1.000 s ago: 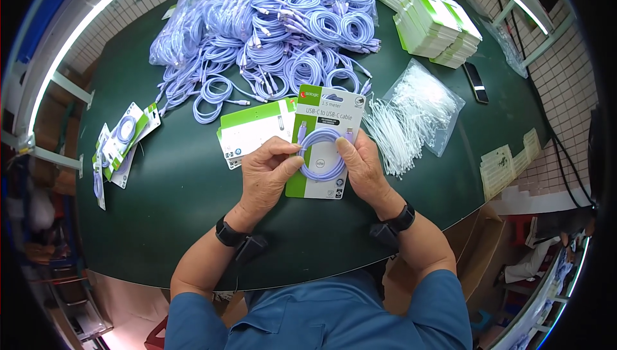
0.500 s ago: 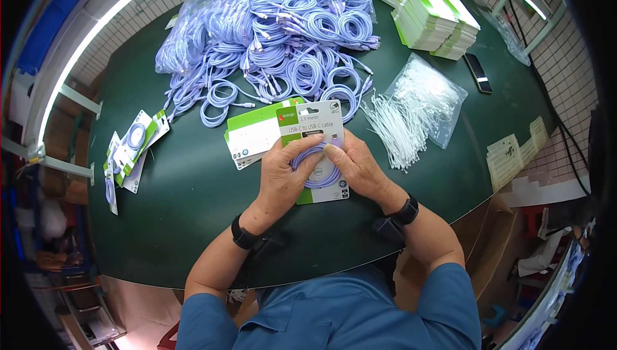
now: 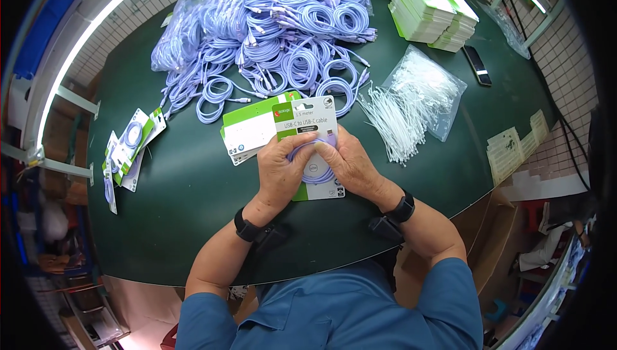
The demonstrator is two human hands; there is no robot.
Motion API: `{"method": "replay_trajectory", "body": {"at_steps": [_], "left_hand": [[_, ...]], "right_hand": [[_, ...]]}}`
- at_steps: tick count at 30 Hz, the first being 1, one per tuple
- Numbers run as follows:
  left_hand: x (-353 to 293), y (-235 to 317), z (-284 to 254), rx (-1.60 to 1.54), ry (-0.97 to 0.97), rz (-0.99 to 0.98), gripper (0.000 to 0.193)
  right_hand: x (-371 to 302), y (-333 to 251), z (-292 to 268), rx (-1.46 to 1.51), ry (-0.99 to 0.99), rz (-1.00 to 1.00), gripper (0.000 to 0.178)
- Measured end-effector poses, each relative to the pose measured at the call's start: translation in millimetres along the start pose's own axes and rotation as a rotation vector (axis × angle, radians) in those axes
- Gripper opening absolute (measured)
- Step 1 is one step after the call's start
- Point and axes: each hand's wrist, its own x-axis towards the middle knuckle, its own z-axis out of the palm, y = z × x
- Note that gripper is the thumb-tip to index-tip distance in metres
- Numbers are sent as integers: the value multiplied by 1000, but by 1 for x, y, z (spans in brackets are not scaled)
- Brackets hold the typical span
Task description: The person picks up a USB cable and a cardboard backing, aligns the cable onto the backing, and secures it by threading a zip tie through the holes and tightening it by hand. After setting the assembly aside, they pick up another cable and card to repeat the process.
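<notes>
Both hands are closed on 1 coiled lilac cable [image 3: 313, 169], which is pressed flat against a white and green backing card [image 3: 307, 125] lying on the dark green table [image 3: 186, 176]. The left hand [image 3: 283, 167] covers the coil's left side and the right hand [image 3: 350, 165] its right, with the fingertips meeting over the upper part of the loop. Whether the coil is already tied to the card cannot be told, since the fingers hide the fastening points.

Just left of the card a small stack of blank cards [image 3: 247, 133] is waiting. Only a few finished packs [image 3: 132, 151] are laid at the table's left edge, while a large heap of loose coiled cables [image 3: 283, 35] is piled at the far side and more card stacks [image 3: 427, 6] are set at the far right. A bag of white ties [image 3: 414, 102] lies beside the right hand. By this showing, the work is judged to be at an early stage, with most cables still to be carded.
</notes>
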Motion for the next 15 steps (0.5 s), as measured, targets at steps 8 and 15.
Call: {"method": "replay_trajectory", "body": {"at_steps": [8,15], "left_hand": [[1,9,8,-267,86,-83,35],[-14,17,18,-309,261,-136,49]], "right_hand": [[4,-6,-1,38,60,32,43],[3,-3,-5,312,255,20,37]]}}
